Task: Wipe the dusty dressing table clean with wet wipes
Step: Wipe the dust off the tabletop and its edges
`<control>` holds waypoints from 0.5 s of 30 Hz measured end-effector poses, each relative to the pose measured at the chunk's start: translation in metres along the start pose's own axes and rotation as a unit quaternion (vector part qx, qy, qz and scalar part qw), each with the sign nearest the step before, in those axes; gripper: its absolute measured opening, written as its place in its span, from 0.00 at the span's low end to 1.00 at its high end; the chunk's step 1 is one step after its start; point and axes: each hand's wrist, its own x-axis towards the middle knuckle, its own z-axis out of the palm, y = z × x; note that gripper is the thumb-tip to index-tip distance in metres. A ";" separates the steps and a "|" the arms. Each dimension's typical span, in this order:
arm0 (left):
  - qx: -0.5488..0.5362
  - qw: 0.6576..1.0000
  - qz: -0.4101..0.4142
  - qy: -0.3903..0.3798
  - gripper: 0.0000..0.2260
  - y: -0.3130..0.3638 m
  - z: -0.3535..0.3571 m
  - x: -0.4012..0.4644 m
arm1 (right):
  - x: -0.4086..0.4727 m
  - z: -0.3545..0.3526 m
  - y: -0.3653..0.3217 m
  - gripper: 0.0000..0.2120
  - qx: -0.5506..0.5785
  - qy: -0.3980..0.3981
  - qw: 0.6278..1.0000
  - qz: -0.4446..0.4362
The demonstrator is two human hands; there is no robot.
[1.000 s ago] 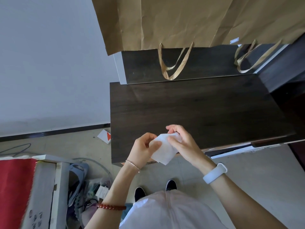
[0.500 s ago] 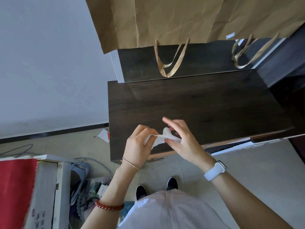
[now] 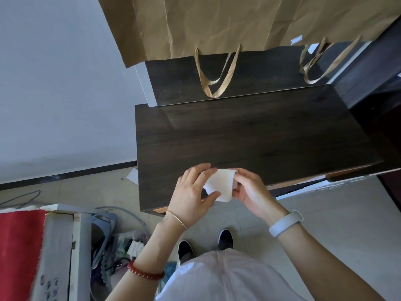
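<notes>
The dark wood dressing table (image 3: 249,135) fills the middle of the head view. Over its front edge I hold a white wet wipe (image 3: 220,185) between both hands. My left hand (image 3: 193,192) pinches the wipe's left side with thumb below and fingers above. My right hand (image 3: 249,190) pinches its right edge between thumb and fingertips. The wipe is partly folded and sits a little above the tabletop.
Brown paper bags (image 3: 227,25) with hanging handles cover the mirror behind the table. A red cloth (image 3: 19,253) on a white frame and a cluttered pile with a grey slipper (image 3: 102,231) lie on the floor at the left. A dark cabinet (image 3: 377,88) stands at the right.
The wipe was stretched and twisted between my hands half a second ago; now it is flattened into a folded sheet. Both hands have shifted slightly over the table's front edge.
</notes>
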 end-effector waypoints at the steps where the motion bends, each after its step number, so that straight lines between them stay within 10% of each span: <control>1: 0.010 1.000 -0.010 -0.023 0.23 0.000 0.004 0.002 | 0.000 -0.002 0.003 0.11 -0.001 -0.008 1.000 0.005; 7: -0.019 0.969 -0.225 -0.102 0.12 0.013 0.031 0.013 | -0.001 -0.023 0.021 0.08 -0.015 0.007 1.000 -0.020; 15: 0.031 0.975 -0.195 -0.106 0.20 0.020 0.085 0.031 | 0.017 -0.091 0.012 0.05 -0.239 0.272 0.914 -0.185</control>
